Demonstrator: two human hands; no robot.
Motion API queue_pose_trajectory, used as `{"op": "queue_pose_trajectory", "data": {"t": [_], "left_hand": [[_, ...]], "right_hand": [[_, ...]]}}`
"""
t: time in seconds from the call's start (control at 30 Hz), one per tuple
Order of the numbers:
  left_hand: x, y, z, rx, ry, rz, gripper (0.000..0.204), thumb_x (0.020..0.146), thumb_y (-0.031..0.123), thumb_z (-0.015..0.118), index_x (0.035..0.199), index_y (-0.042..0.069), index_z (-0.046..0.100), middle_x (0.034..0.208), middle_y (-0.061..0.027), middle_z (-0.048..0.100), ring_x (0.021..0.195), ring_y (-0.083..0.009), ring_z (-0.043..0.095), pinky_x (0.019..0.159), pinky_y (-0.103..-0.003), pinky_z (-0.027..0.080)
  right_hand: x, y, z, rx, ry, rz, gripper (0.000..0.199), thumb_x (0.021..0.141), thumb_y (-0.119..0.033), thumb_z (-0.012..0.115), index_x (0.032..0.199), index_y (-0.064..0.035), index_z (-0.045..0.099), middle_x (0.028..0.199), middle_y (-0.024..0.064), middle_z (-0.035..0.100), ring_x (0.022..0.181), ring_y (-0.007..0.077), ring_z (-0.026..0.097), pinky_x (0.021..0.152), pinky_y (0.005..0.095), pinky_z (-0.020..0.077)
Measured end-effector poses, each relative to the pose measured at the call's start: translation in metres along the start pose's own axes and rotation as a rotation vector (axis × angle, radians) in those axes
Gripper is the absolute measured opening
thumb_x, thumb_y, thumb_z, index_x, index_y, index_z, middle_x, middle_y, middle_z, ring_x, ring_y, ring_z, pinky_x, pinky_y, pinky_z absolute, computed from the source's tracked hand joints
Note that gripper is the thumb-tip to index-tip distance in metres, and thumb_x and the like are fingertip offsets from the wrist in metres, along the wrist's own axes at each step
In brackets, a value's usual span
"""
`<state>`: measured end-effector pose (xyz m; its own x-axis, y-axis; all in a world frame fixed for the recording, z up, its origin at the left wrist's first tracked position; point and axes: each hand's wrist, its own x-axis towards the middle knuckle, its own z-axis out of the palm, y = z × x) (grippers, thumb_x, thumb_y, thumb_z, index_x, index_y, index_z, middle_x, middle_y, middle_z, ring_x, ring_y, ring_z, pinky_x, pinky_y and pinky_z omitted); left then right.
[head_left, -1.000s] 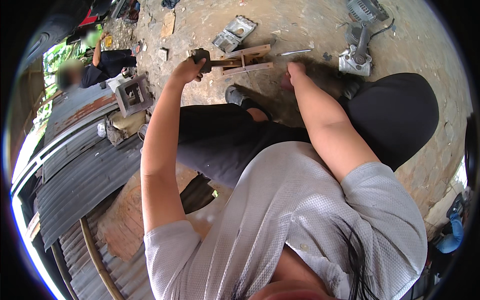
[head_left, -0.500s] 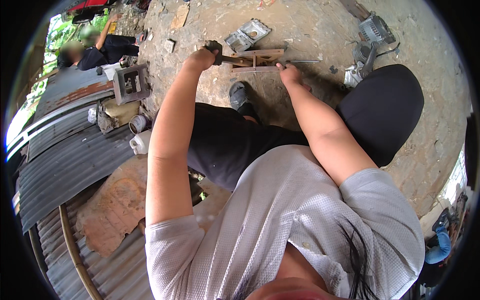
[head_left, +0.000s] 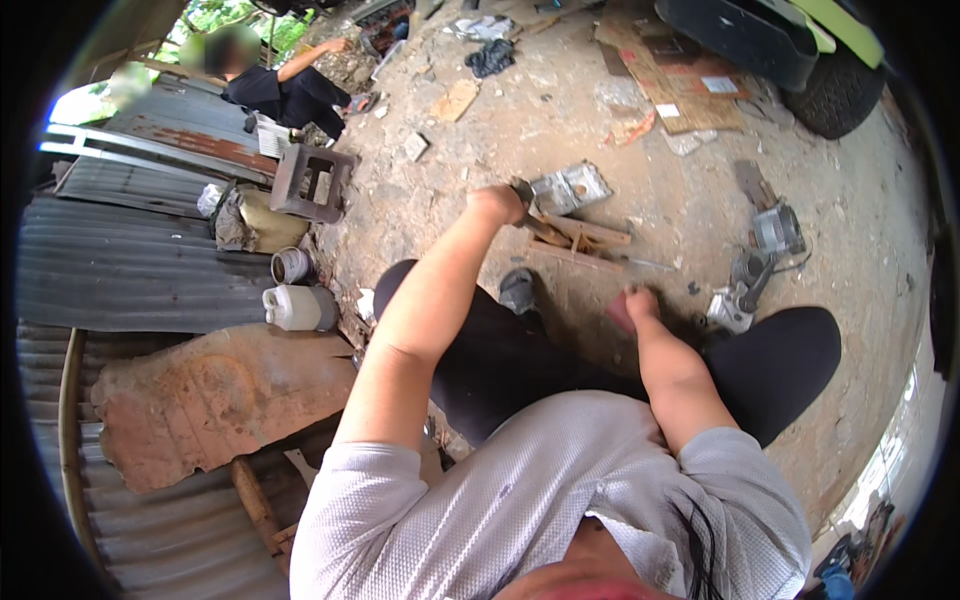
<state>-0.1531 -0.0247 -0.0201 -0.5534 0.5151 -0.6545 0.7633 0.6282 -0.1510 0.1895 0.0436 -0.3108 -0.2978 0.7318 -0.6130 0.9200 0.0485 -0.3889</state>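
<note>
My left hand (head_left: 496, 204) is closed on a hammer-like tool (head_left: 521, 190) with a dark, blocky head. Its bar slants down toward a small brown frame (head_left: 578, 262), apparently wooden, with two long strips joined by a crosspiece. Whether the bar touches the frame, I cannot tell. Lower and to the right, my right hand (head_left: 642, 300) is curled around a flat reddish-pink piece (head_left: 622, 314), its kind unclear. A thin metal rod (head_left: 652, 264) lies by the frame's right end. Just beyond the frame sits a grey cast-metal part (head_left: 572, 188).
Metal engine-like parts (head_left: 778, 230) lie at the right near my knee. On the left stand a hollow concrete block (head_left: 312, 184), a white jug (head_left: 292, 307) and corrugated sheets (head_left: 130, 265). Another person (head_left: 262, 95) sits at the far left. A vehicle tire (head_left: 835, 100) is far right.
My view has shifted, showing more ground ahead. My right hand has left the frame's right end and drawn back toward me with the reddish piece. My left hand still grips the tool.
</note>
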Motion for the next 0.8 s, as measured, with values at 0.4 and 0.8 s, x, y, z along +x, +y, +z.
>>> {"op": "queue_pose_trajectory", "data": {"t": [0.4,0.8], "left_hand": [[-0.029,0.004,-0.007,0.01,0.108,0.077,0.052,0.093,0.05,0.06,0.124,0.009,0.071,0.128,-0.0119,0.07,0.12,-0.0291,0.066,0.099,-0.039,0.054],[-0.024,0.002,-0.005,0.012,0.131,0.08,0.063,0.092,0.056,0.061,0.121,0.001,0.069,0.122,-0.0194,0.07,0.115,-0.0348,0.068,0.097,-0.045,0.054]], "right_hand": [[-0.036,0.02,-0.01,-0.479,0.161,-0.144,0.043,0.088,-0.019,0.068,0.131,-0.0167,0.063,0.14,0.0061,0.055,0.135,0.0291,0.048,0.105,0.0499,0.0442],[-0.024,0.012,-0.022,-0.468,0.125,-0.095,0.047,0.082,-0.018,0.074,0.128,-0.0151,0.065,0.133,0.0071,0.059,0.131,0.0274,0.047,0.106,0.0482,0.0409]]}}
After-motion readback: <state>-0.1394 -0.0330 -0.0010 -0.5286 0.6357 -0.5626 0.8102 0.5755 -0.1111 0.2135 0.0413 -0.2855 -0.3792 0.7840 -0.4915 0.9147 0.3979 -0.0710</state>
